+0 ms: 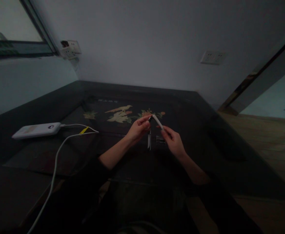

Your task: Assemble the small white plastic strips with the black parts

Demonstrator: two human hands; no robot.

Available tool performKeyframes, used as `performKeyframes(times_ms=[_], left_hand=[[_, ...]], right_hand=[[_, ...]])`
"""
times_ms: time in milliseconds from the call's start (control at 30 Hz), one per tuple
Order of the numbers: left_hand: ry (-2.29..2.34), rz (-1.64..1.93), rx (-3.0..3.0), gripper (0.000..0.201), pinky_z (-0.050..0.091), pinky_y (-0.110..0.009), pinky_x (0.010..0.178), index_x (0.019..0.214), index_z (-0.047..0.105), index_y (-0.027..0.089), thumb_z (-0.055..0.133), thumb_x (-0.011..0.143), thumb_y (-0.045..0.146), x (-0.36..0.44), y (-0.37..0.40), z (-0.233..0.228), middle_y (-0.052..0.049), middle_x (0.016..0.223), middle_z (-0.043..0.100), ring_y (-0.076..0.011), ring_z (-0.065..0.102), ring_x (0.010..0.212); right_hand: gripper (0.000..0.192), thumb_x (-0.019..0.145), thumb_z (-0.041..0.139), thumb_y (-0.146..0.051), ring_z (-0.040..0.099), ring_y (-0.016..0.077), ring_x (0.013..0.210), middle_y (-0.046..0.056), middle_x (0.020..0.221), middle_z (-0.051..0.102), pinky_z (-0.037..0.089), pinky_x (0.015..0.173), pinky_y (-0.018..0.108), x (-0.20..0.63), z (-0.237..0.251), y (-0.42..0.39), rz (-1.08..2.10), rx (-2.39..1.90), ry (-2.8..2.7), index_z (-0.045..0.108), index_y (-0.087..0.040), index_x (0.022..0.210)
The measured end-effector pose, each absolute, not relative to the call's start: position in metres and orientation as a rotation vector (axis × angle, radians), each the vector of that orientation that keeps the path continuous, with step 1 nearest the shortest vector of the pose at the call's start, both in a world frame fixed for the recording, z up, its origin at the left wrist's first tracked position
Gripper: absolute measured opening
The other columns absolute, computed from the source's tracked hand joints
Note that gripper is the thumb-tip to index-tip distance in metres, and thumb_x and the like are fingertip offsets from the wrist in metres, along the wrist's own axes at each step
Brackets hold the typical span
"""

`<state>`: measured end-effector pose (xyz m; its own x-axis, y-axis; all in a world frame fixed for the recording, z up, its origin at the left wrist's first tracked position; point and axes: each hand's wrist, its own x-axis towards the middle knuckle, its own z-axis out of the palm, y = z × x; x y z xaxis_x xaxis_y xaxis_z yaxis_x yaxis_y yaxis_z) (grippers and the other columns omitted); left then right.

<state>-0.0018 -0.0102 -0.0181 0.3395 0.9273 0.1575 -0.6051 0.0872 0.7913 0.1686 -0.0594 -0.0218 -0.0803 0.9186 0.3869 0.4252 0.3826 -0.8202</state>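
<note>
Power bank (36, 130) lies left on the table (206, 136).

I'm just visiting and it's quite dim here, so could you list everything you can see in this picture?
Slim white stick-shaped device: one, white with a dark tip, held between both hands.
Small flat strips on the table: apparently two, pale and dark, below the hands; unclear what.
White slab-shaped power bank: one, table's left.
White cable: one, from the power bank toward the camera.
Dark table with flower inlay: one.
Wall sockets: two groups, white.
Left hand: pinching the dark tip.
Right hand: gripping the other end.
</note>
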Motion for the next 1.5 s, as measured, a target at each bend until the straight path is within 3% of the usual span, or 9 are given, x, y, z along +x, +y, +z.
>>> performKeyframes(times_ms=[233, 500, 933, 1100, 1267, 1500], left_hand=[[0.462, 1.200, 0.908, 0.054, 0.032, -0.020, 0.055, 0.100, 0.068, 0.016, 0.084, 0.052, 0.035, -0.0011, -0.0125, -0.0148, 0.005, 0.058, 0.049, -0.0040, 0.040, 0.053], [0.433, 1.239, 0.861, 0.048, 0.034, -0.020, 0.055, 0.096, 0.069, 0.015, 0.083, 0.054, 0.033, 0.0002, -0.0055, -0.0195, 0.001, 0.071, 0.059, -0.0040, 0.043, 0.056], [0.414, 1.207, 0.929, 0.054, 0.030, -0.019, 0.054, 0.101, 0.068, 0.014, 0.084, 0.054, 0.035, -0.0014, -0.0097, -0.0178, 0.006, 0.056, 0.049, -0.0030, 0.038, 0.051], [0.430, 1.202, 0.922, 0.052, 0.033, -0.019, 0.056, 0.101, 0.068, 0.016, 0.083, 0.055, 0.035, -0.0020, -0.0111, -0.0153, 0.005, 0.059, 0.050, -0.0035, 0.041, 0.054], [0.415, 1.228, 0.865, 0.047, 0.034, -0.020, 0.055, 0.095, 0.070, 0.017, 0.084, 0.053, 0.034, -0.0008, -0.0078, -0.0169, 0.003, 0.066, 0.055, -0.0039, 0.043, 0.056], [0.374, 1.204, 0.891, 0.047, 0.033, -0.019, 0.055, 0.100, 0.069, 0.014, 0.081, 0.059, 0.034, -0.0014, -0.0072, -0.0193, 0.005, 0.059, 0.049, -0.0034, 0.040, 0.053]], right_hand=[[0.039, 0.087, 0.048, -0.040, 0.045, 0.0116, 0.051, 0.004, 0.075, 0.065, 0.034, 0.047, 0.024, 0.1678, -0.0189, -0.0619, 0.682, -1.212, -1.698, 0.066, -0.014, 0.109], [0.037, 0.086, 0.050, -0.035, 0.056, 0.0150, 0.068, 0.007, 0.091, 0.069, 0.042, 0.058, 0.025, 0.1671, -0.0197, -0.0638, 0.774, -1.125, -1.787, 0.066, -0.012, 0.110], [0.038, 0.087, 0.048, -0.039, 0.041, 0.0108, 0.050, 0.002, 0.067, 0.059, 0.030, 0.046, 0.023, 0.1685, -0.0192, -0.0613, 0.688, -1.186, -1.670, 0.066, -0.014, 0.109], [0.038, 0.088, 0.048, -0.037, 0.047, 0.0116, 0.053, 0.005, 0.077, 0.066, 0.035, 0.048, 0.023, 0.1678, -0.0196, -0.0630, 0.672, -1.202, -1.714, 0.065, -0.013, 0.111], [0.036, 0.087, 0.050, -0.037, 0.060, 0.0177, 0.073, 0.007, 0.094, 0.070, 0.044, 0.059, 0.025, 0.1674, -0.0206, -0.0644, 0.716, -1.120, -1.793, 0.066, -0.015, 0.110], [0.038, 0.087, 0.049, -0.036, 0.056, 0.0149, 0.064, 0.007, 0.088, 0.068, 0.042, 0.057, 0.025, 0.1669, -0.0189, -0.0639, 0.692, -1.157, -1.750, 0.066, -0.011, 0.110]])
